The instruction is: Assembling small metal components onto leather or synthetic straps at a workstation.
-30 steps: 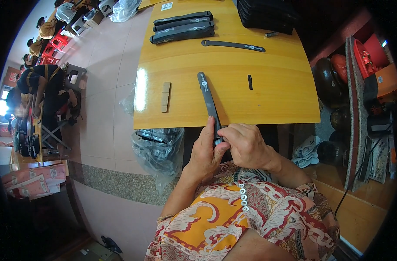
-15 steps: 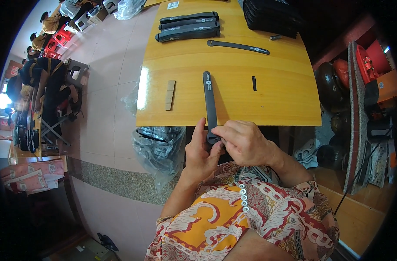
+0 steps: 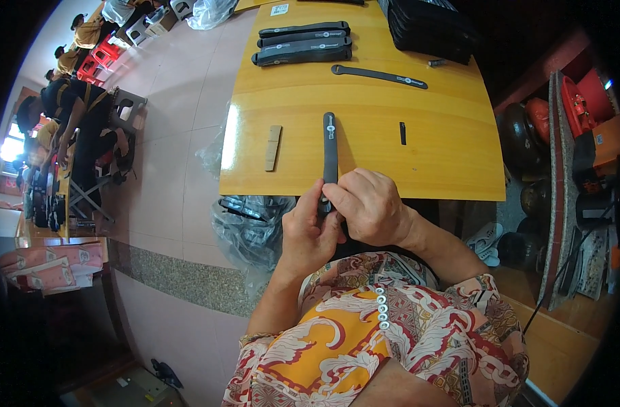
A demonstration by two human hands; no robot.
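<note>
1. A small wooden block is lying on the yellow table.
2. Stacked black straps are resting at the far end.
3. A short black piece is lying apart, beside a single curved strap.

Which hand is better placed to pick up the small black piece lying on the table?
Probably the right hand: the small black piece lies on its side of the black strap.

Black strap, yellow-brown table, seemingly grey plastic bag.
</note>
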